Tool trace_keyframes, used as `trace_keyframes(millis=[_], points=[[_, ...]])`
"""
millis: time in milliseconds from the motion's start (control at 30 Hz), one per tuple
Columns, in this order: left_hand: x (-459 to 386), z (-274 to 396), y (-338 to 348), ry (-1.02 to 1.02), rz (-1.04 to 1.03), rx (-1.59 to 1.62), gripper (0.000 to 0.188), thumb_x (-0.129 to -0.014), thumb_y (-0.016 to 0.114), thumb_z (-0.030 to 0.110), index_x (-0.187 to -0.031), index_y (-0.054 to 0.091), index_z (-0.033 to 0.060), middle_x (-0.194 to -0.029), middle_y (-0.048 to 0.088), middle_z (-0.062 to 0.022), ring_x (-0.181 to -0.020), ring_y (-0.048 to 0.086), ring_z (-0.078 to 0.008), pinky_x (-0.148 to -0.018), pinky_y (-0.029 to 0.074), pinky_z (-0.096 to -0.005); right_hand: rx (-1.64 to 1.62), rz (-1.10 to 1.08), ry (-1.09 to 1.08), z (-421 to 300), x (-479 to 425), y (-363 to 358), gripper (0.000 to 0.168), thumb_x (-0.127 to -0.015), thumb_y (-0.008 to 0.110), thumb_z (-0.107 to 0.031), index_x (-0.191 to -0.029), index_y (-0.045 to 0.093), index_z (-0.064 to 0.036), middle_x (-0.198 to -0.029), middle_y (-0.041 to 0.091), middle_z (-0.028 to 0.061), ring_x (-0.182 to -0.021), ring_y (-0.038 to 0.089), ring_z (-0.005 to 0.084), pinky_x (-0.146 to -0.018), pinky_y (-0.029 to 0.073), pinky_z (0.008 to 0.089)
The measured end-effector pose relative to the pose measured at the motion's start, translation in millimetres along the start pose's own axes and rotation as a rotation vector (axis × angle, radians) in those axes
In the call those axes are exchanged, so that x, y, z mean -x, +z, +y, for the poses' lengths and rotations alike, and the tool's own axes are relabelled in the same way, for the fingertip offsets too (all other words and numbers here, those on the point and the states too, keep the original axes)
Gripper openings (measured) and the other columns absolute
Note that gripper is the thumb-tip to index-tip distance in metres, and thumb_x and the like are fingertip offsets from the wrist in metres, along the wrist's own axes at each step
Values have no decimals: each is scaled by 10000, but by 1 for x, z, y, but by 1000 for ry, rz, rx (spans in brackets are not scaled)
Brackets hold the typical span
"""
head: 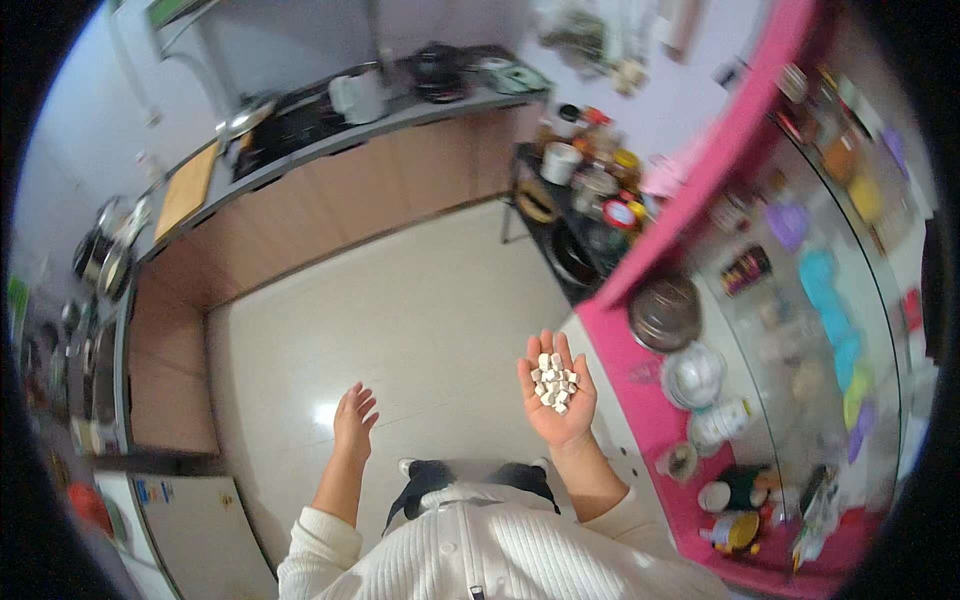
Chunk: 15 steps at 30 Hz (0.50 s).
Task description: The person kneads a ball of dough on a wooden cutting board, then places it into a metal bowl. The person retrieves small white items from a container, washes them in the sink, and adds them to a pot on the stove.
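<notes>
Several small whitish cubes [553, 382] lie heaped in the palm of my right hand [559, 405], which faces up with its fingers nearly straight. What the cubes are made of cannot be told. My left hand [355, 421] is held out over the pale tiled floor, its fingers loosely apart and holding nothing. To the right of my right hand runs a pink counter [626, 397] bearing a dark round lidded pot [665, 311], stacked pale bowls [694, 375] and a cup [679, 461].
Ahead, a kitchen counter [300, 154] carries a white kettle [360, 96], a hob and a wooden cutting board [187, 191]. Jars stand on a black rack [555, 202] at the front right. Glass shelves with containers are at right; a white refrigerator [199, 532] stands at lower left.
</notes>
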State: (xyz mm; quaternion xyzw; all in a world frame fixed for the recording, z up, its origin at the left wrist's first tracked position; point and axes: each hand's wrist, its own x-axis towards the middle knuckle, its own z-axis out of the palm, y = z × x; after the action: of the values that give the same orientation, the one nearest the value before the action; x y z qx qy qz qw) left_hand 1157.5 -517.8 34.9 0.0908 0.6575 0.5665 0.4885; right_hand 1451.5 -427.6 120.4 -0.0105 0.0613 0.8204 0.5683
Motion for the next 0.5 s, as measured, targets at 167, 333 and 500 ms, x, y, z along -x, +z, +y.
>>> trace_keyframes(millis=[167,333,500], points=[[18,22,-155,26,318,230,374,-874,474,344,-1163,504,107,-1097,543,-58,-985,512,-186,-821,415,-347,-180,115,263,148,-62,-15,312,-913,399,-278,-1103,554,-86,-1098,579,77,-1030,541,226,-888,438,409],[9,27,-224,89,473,399,297,-881,473,310,-1093,534,111,-1015,576,-30,-894,544,-153,-773,435,-322,-30,118,524,268,-110,-38,301,-916,393,-272,-1058,572,-77,-1041,596,86,-967,568,220,-840,465,399],[-14,72,-258,-21,594,497,316,-860,511,334,-1097,521,126,-1007,574,-28,-888,543,-150,-771,434,-329,24,268,676,375,-163,-26,299,-913,389,-276,-1024,578,-73,-1014,599,82,-947,570,233,-842,458,406]])
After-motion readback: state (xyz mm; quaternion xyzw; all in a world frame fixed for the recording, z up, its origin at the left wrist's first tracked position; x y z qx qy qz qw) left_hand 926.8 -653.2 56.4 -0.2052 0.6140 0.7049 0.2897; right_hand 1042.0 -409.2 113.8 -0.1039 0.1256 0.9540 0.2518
